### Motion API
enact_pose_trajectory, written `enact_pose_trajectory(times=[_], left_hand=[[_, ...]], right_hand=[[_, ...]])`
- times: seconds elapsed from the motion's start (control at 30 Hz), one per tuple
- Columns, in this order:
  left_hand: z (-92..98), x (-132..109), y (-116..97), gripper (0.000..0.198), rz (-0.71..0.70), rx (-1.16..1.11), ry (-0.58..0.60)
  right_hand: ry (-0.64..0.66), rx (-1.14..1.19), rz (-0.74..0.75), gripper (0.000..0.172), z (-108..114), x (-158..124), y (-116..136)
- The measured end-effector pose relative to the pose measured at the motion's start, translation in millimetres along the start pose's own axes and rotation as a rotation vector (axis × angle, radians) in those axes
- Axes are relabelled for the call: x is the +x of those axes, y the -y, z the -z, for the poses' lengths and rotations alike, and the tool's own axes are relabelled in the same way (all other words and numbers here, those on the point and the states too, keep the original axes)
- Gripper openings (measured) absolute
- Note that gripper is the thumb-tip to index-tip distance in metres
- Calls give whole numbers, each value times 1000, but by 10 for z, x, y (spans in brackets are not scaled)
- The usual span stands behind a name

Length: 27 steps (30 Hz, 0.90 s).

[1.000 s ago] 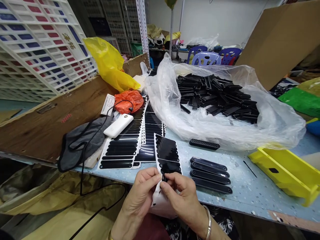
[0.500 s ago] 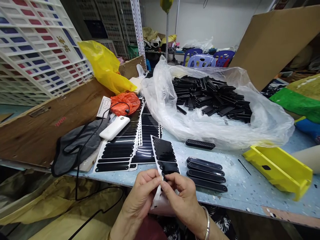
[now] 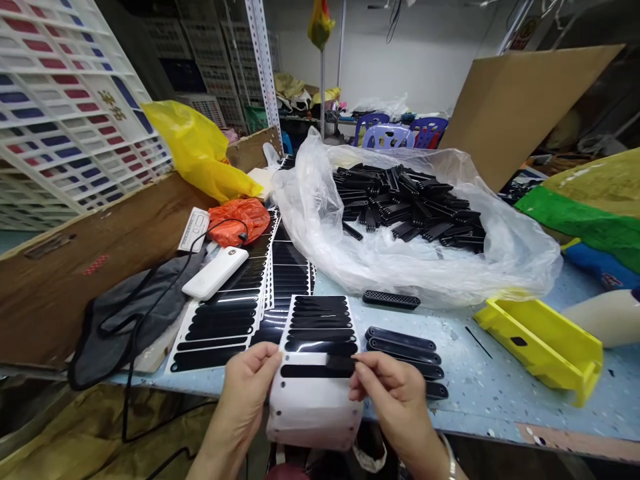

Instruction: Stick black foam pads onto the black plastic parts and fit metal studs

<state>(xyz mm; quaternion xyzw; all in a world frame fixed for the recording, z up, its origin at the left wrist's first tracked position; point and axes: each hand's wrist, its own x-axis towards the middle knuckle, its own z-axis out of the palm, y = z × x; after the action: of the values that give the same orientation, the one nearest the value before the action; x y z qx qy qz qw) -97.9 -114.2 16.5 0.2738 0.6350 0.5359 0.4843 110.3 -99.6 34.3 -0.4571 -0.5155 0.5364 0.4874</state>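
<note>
The largest thing is the table (image 3: pixel 480 390), pale blue, going across the frame. Upon it, right of centre in the upper half, a clear plastic bag (image 3: pixel 310 233) is spread open around a heap of black pieces (image 3: pixel 410 203), its loose sides probably keeping them together. A yellow bin (image 3: pixel 550 353) stands at the right of the frame. At centre left lie the sheets of black strips (image 3: pixel 215 327), overlapping, with a white device (image 3: pixel 215 273) resting on them.

In the lower centre is the white sheet (image 3: pixel 313 403), held up by its two sides, I think so that it remains stretched and its strips face the person. Its long axis goes from the bottom of the frame upwards; the lower part, without strips, curves down. The left hand (image 3: pixel 250 380) pinches the left edge between thumb and fingers. The right hand (image 3: pixel 393 393) has thumb and forefinger pressed together, apparently pinching the right end of the lowest strip (image 3: pixel 305 371). This strip lies crosswise, its long axis left to right, and its pinched end points to the right hand. Just beside this hand, four black bars (image 3: pixel 403 351) lie side by side, perhaps for easy reach
</note>
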Motion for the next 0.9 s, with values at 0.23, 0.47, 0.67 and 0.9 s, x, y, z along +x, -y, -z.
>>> enact_pose_trajectory(times=[0.23, 0.47, 0.67, 0.9], left_hand=[[235, 368, -11, 24, -278, 1084, -290], [270, 409, -90, 24, -223, 1351, -206], [-5, 219, -237, 19, -267, 886, -284], [-870, -97, -252, 42, 119, -2, 438]], right_hand=[[-238, 250, -2, 17, 856, 128, 255], [-215, 174, 46, 17, 1186, 121, 258], [-88, 132, 90, 12, 1152, 55, 233], [104, 55, 189, 13, 1079, -60, 397]])
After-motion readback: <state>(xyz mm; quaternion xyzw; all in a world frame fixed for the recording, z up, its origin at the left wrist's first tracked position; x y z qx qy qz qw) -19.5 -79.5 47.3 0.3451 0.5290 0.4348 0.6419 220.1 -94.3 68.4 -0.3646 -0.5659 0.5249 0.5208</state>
